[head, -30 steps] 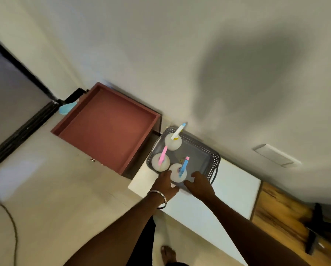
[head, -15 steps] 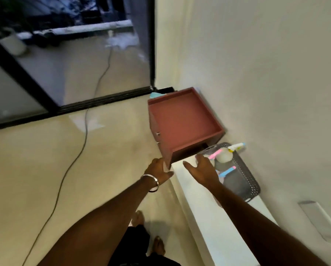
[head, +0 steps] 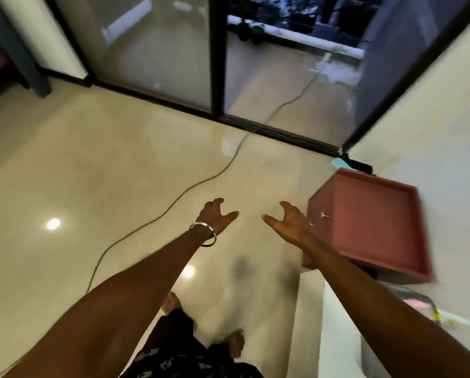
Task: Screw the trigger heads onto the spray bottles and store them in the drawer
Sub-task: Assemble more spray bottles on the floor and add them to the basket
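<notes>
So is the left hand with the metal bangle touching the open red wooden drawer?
Apart: the head view shows bare floor between the left hand and the drawer.

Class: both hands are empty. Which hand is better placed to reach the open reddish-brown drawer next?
Right hand: it hovers beside the reddish-brown drawer's front; the left hand is farther away.

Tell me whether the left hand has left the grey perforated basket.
Yes. The left hand now hovers open over the bare floor, left of the red drawer.

drawer (head: 370, 222): motion-blurred, near corner behind right forearm | spray bottles (head: 419, 304): only blurred pink and yellow streaks, count unclear | basket: mostly hidden by forearm
</notes>
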Demonstrator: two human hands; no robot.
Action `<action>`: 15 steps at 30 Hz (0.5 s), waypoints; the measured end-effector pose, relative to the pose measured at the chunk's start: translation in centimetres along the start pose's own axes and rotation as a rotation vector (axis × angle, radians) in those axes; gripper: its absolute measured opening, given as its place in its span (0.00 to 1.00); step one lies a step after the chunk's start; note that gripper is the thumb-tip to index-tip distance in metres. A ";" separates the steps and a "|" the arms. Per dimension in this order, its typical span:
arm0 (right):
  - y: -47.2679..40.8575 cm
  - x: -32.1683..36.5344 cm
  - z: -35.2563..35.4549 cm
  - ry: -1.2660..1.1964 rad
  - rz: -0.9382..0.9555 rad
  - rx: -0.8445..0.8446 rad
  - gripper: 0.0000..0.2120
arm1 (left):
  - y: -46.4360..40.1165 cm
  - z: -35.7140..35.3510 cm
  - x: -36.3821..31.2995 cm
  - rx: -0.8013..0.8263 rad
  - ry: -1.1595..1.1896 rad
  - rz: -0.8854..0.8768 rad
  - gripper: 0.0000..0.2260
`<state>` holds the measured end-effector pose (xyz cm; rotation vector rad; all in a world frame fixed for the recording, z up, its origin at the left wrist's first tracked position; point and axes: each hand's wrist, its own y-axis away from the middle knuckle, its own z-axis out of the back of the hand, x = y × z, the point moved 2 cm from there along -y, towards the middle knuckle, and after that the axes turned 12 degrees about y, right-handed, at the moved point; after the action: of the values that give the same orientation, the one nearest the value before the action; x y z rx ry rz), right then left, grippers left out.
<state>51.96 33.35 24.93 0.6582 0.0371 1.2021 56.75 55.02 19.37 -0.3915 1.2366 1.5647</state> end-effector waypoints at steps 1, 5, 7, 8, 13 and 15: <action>-0.7 2.2 -0.7 0.019 0.026 0.021 0.41 | -0.3 2.2 1.2 -0.035 0.038 0.026 0.34; -3.2 10.9 -3.8 0.073 0.113 0.099 0.38 | -1.9 11.3 6.7 -0.174 0.173 0.128 0.32; -4.3 15.0 -5.7 0.101 0.145 0.155 0.37 | -2.7 15.7 9.5 -0.234 0.229 0.175 0.31; -5.0 17.0 -6.7 0.115 0.159 0.181 0.37 | -3.2 17.9 10.8 -0.259 0.247 0.197 0.31; -8.1 25.1 -11.6 0.141 0.217 0.257 0.38 | -4.7 25.9 17.3 -0.354 0.320 0.297 0.30; -8.9 27.6 -13.6 0.151 0.230 0.303 0.37 | -4.7 27.8 19.5 -0.383 0.358 0.333 0.30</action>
<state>65.14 61.68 18.07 0.8509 0.2808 1.4833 62.31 88.39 13.62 -0.7682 1.3159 2.0945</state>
